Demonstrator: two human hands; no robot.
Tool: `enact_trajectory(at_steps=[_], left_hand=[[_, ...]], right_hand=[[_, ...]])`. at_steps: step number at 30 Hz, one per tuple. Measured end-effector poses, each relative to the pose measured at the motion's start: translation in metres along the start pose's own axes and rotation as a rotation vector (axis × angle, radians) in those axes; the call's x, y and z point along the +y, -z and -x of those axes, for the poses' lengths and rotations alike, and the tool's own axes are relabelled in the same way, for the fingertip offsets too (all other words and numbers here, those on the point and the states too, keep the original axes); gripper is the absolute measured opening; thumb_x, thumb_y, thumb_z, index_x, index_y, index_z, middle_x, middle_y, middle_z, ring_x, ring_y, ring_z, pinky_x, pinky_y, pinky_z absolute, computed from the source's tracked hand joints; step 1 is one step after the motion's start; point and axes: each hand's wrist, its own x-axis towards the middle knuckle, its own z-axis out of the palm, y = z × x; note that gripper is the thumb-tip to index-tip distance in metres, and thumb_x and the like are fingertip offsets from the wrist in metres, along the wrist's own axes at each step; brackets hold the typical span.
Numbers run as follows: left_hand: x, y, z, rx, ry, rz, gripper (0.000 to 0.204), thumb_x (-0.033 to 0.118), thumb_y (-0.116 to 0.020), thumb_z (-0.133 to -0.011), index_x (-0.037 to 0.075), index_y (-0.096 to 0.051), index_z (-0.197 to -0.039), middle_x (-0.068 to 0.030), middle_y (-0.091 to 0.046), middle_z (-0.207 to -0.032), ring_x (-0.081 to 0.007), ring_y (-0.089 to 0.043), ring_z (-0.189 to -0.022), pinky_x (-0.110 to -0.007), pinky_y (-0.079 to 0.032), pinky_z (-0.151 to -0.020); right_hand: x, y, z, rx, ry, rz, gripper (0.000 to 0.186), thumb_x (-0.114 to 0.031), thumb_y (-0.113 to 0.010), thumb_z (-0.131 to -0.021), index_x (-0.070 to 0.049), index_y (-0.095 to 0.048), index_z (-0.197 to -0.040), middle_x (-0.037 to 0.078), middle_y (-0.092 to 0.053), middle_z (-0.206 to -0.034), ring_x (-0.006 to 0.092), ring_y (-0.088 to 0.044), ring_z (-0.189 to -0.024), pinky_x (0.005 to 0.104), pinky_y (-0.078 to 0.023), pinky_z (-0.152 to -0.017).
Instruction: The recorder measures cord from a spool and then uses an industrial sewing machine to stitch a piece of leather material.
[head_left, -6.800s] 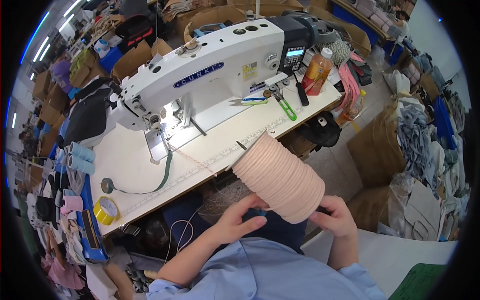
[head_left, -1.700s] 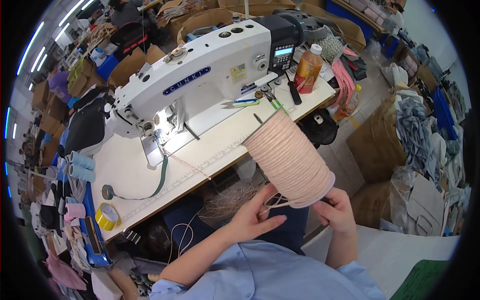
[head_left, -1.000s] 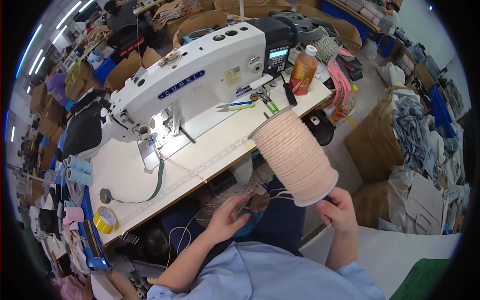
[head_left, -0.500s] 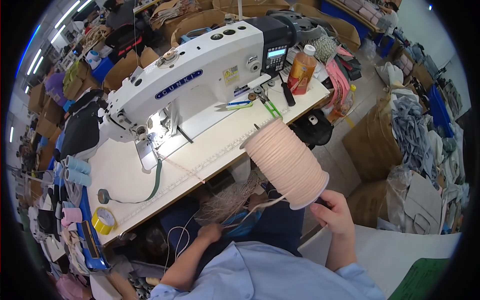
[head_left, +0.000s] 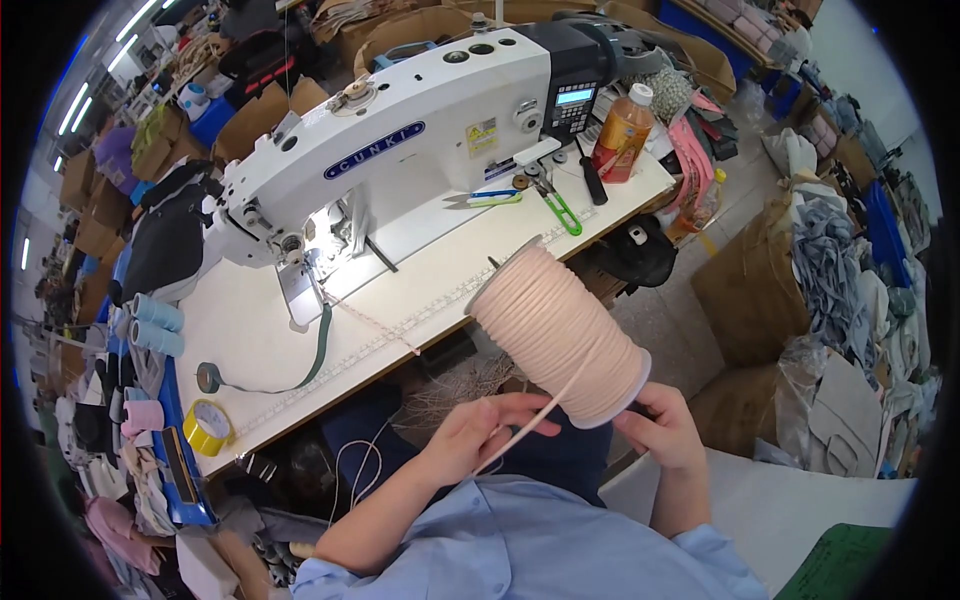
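Observation:
A large spool of pale peach cord (head_left: 560,335) hangs tilted in front of the table edge. A dark rod (head_left: 494,262) pokes out at its upper end. My right hand (head_left: 668,430) is closed at the spool's lower end, around a dark part that looks like the rod's other end, mostly hidden by the fingers. A loose length of cord (head_left: 545,408) runs off the spool down to my left hand (head_left: 478,432). Those fingers reach under the spool's lower left, loosely curled with the cord running across them.
A white sewing machine (head_left: 400,130) stands on the white table (head_left: 250,320). On the tabletop lie green-handled snips (head_left: 562,212), a screwdriver (head_left: 592,178), a bottle (head_left: 624,135), yellow tape (head_left: 208,428) and green ribbon (head_left: 318,350). Tangled threads (head_left: 455,390) hang over my lap.
My left hand has risen from my lap to the spool's lower left, its fist loosening. The spool has turned and shifted slightly left; the loose cord now crosses its front.

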Motion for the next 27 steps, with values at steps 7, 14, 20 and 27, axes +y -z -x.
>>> enact_trajectory(at_steps=[7,14,20,27], left_hand=[[0.022,-0.018,0.007,-0.015,0.036,-0.074,0.047,0.034,-0.04,-0.102,-0.001,-0.046,-0.132,-0.0097,-0.068,-0.097,-0.0141,-0.061,-0.094,-0.027,-0.044,-0.088],[0.033,-0.029,0.004,0.014,0.048,-0.203,0.054,0.038,-0.045,-0.1,-0.005,-0.045,-0.133,-0.0153,-0.067,-0.098,-0.0104,-0.059,-0.079,-0.023,-0.044,-0.078],[0.037,-0.035,-0.001,0.051,0.025,-0.195,0.043,0.026,-0.048,-0.101,-0.003,-0.047,-0.132,-0.0109,-0.065,-0.095,-0.014,-0.059,-0.089,-0.027,-0.043,-0.084],[0.019,-0.021,-0.005,0.147,0.182,-0.711,0.023,0.023,-0.056,-0.096,0.003,-0.068,-0.098,-0.005,-0.063,-0.076,-0.0089,-0.056,-0.068,-0.023,-0.046,-0.064]], right_hand=[[0.003,-0.002,-0.003,-0.022,0.02,0.037,0.027,-0.004,-0.058,-0.089,0.003,-0.061,-0.115,-0.005,-0.053,-0.065,0.0001,-0.042,-0.049,0.0179,-0.03,-0.043],[0.004,-0.002,-0.005,-0.036,0.019,0.039,0.025,-0.004,-0.058,-0.089,0.003,-0.062,-0.113,-0.005,-0.053,-0.063,0.0005,-0.042,-0.048,0.0184,-0.03,-0.042],[0.002,-0.003,-0.005,-0.042,0.017,0.034,0.027,-0.005,-0.06,-0.088,0.002,-0.062,-0.114,-0.005,-0.053,-0.063,0.0008,-0.043,-0.049,0.0185,-0.03,-0.043],[0.008,0.003,0.0,0.016,0.039,0.032,0.025,-0.005,-0.061,-0.087,0.002,-0.062,-0.112,-0.004,-0.055,-0.066,0.0011,-0.043,-0.049,0.0189,-0.03,-0.043]])
